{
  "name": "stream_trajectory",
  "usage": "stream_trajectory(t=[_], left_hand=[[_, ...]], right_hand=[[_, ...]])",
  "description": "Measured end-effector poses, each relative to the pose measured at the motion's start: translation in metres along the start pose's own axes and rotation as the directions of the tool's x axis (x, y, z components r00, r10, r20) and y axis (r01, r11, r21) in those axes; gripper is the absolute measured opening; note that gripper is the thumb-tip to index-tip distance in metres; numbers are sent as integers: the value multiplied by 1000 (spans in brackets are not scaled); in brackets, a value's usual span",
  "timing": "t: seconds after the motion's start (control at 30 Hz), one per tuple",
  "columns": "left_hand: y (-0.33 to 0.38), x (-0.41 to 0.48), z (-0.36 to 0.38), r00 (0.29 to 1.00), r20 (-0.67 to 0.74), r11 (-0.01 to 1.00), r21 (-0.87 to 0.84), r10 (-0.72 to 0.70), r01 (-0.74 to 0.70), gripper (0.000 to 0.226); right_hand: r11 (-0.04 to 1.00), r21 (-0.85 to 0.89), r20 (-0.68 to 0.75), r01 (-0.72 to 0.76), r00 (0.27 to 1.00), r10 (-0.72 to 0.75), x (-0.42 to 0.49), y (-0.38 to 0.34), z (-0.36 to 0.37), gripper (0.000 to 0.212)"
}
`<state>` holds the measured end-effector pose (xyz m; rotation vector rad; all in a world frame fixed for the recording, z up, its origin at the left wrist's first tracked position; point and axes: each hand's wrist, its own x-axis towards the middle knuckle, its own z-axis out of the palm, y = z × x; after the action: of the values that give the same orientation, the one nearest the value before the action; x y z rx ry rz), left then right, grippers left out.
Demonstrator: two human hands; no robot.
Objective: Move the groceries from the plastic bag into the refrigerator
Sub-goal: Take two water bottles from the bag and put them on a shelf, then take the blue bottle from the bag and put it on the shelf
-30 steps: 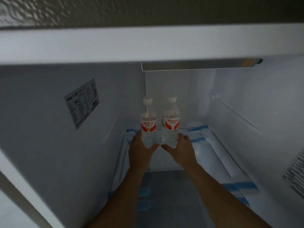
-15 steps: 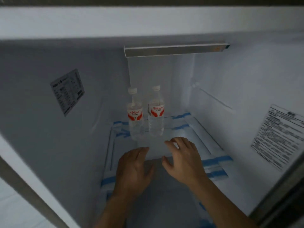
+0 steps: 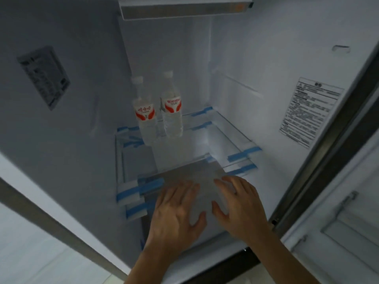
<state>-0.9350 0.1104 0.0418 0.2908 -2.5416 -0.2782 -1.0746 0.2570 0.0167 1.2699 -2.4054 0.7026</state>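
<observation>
Two clear water bottles with white caps and red-and-white labels stand upright side by side at the back of a glass refrigerator shelf [image 3: 235, 140]: the left bottle [image 3: 145, 115] and the right bottle [image 3: 171, 111]. My left hand [image 3: 176, 214] and my right hand [image 3: 238, 206] hover near the shelf's front edge, well in front of the bottles, fingers spread and holding nothing. The plastic bag is out of view.
The shelf edges carry strips of blue tape [image 3: 141, 189]. White side walls bear a sticker on the left [image 3: 44, 76] and a printed notice on the right [image 3: 311, 111]. An upper shelf rail [image 3: 184, 9] hangs overhead. The open door's inner bins [image 3: 348, 222] are at the right.
Both hands let go of the bottles and drew back toward the front of the shelf. The bottles stay standing at the back. The view has tilted downward.
</observation>
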Motion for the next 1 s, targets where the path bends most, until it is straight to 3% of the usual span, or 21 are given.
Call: stream_trajectory(t=[0.23,0.33,0.47,0.57,0.7,0.83,1.0], left_hand=[[19,-15,22,987,149,991,-125,61,-42,60],[35,-21,36,977,143,967,-223,157,-123,58],[63,-31,66,949,140,918,-328,281,-224,57],[87,-36,90,933,148,825,-526,329,-207,38],[137,-49,91,871,186,771,-572,455,-280,45],[181,-68,89,807,261,781,-522,529,-343,60],[239,-93,84,743,266,730,-551,614,-406,63]], right_hand=[[985,-48,14,-168,986,169,-58,1,-11,55],[964,-102,-5,-247,969,248,-86,2,-23,56],[914,-187,-53,-359,933,356,-125,3,-45,54],[873,-220,-103,-436,900,424,-158,4,-64,52],[783,-269,-176,-560,828,532,-209,7,-93,53],[686,-292,-255,-666,746,616,-263,4,-121,53],[567,-291,-326,-770,637,698,-331,-6,-153,54]])
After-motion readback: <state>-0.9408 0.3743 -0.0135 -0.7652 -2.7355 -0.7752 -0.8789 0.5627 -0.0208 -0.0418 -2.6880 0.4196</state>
